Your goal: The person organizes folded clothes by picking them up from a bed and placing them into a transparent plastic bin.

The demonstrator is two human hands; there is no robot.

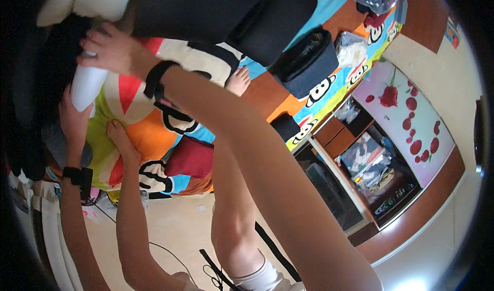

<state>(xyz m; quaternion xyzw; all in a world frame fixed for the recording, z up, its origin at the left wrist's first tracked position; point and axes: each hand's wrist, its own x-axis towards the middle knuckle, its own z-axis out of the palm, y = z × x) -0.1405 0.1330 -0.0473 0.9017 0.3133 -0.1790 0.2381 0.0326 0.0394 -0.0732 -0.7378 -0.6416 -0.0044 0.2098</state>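
A smooth white elongated object (88, 87) with a rounded lower end stands at the far left, against dark fabric (36, 95). My right hand (110, 49), a black band on its wrist, reaches across and closes its fingers over the object's upper end. Around the lower end, my left hand (73, 117) grips it from below, with some fingers hidden behind it. Its wrist carries a black watch or band too. What kind of object it is I cannot make out. Below lies a colourful cartoon-print blanket (144, 131), where one bare foot rests beside the hands.
A dark red cushion or folded cloth (190, 158) lies on the blanket. Black storage boxes (309, 62) and plastic bags (352, 49) sit farther right. Beyond is an open cabinet (378, 172) with a rose-patterned door (406, 118). A thin cable (172, 255) crosses the floor.
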